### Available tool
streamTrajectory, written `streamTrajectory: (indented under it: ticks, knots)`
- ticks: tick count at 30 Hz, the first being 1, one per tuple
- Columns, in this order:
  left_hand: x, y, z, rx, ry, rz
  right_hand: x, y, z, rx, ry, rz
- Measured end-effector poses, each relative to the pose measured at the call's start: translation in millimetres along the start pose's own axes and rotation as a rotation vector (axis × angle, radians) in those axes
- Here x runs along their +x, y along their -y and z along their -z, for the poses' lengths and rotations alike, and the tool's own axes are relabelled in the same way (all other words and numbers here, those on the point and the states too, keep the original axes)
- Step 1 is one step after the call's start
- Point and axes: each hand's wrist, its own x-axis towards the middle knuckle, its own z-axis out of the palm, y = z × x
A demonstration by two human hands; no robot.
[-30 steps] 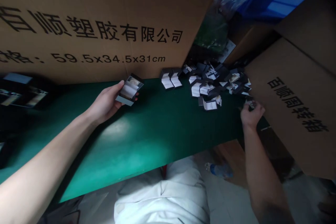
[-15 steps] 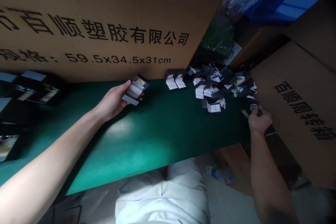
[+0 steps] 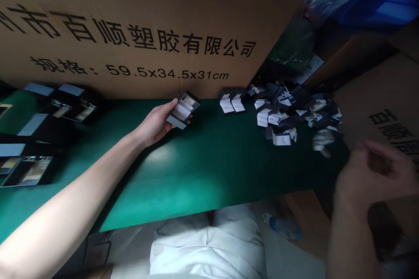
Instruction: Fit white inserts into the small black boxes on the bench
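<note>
My left hand (image 3: 159, 123) grips a small dark box (image 3: 183, 110) with a pale inside, held over the green table (image 3: 196, 170). My right hand (image 3: 376, 178) is blurred by motion at the right, near the side carton; its fingers are curled, and whether they hold anything is unclear. A blurred pale piece (image 3: 323, 141) lies to the left of it, beside a heap of small black and white pieces (image 3: 288, 107). Two black pieces with white folded insides (image 3: 231, 101) stand side by side left of the heap.
A large printed carton (image 3: 157, 17) stands along the back of the table. Several dark boxes with windows (image 3: 36, 165) are at the left. Another carton (image 3: 386, 96) stands at the right. Clear plastic and a blue bin (image 3: 376, 4) are at the back right.
My right hand has moved right and toward me, away from the heap, and a pale piece now shows where it was. The view has shifted left; my left hand still grips the box.
</note>
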Motion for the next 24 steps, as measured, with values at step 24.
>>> streamTrajectory:
  ticks: [24]
  knots:
    - [-5, -8, -8.5, 0.025, -0.032, 0.011, -69, -2, 40, -0.018, 0.643, -0.506]
